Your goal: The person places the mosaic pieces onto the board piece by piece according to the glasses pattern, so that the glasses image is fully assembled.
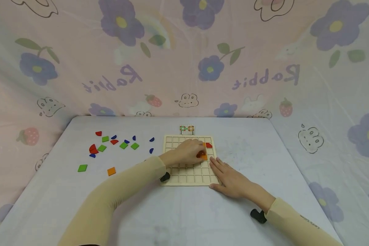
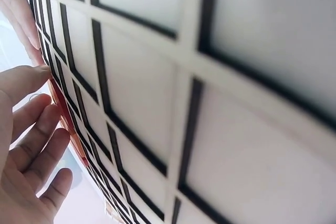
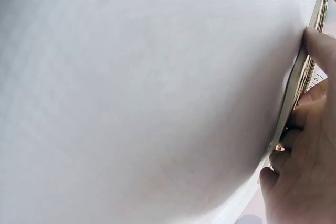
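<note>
A pale square grid board [image 1: 190, 178] lies on the table. My left hand [image 1: 189, 151] reaches over its upper right part, fingers bent down. In the left wrist view the thumb and fingertips of that hand [image 2: 31, 145] are at a red piece [image 2: 62, 100] low on the grid; the hand partly hides it in the head view. Orange pieces [image 1: 204, 157] show beside these fingertips, and a red quarter-round piece [image 1: 209, 145] sits in a cell near the right edge. My right hand [image 1: 233, 180] rests along the board's right edge, fingers extended, thumb by the near corner.
A small pattern card [image 1: 187, 129] lies behind the board. On the left are scattered green squares [image 1: 102, 148], red quarter-rounds [image 1: 93, 149], blue half-rounds [image 1: 151, 150] and an orange square [image 1: 111, 171]. A patterned cloth [image 1: 172, 68] hangs behind the table.
</note>
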